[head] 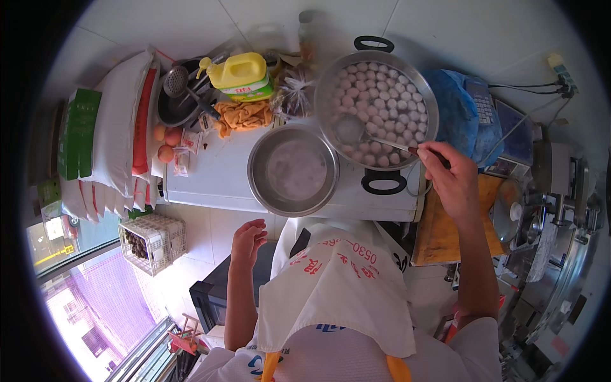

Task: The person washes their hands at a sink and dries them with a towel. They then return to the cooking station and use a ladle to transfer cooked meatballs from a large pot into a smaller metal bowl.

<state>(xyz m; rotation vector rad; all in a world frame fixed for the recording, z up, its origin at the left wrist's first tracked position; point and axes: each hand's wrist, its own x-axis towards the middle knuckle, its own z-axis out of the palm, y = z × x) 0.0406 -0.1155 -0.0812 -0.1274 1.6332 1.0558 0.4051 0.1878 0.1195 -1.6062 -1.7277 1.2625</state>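
My right hand [451,176] grips the brown handle of a metal ladle or skimmer [387,142]. Its round head lies among many pale pinkish balls [382,102], which look like meatballs, in a wide steel pot [329,143] of liquid. The pot has two black loop handles, and my hand is over its near right rim. Left of the pot stands a steel basin [255,184] with cloudy, whitish contents. My left hand [249,241] hangs in the air just in front of the counter, below the basin, with loosely bent fingers and nothing in it.
On the white counter [215,191] are a yellow pump jug [241,71], an orange cloth [246,116], peach-like fruits [165,153] and a dark pan holding a skimmer [176,81]. White sacks [119,119] stand left. A blue plastic bag [451,105] and wooden board [439,238] are right.
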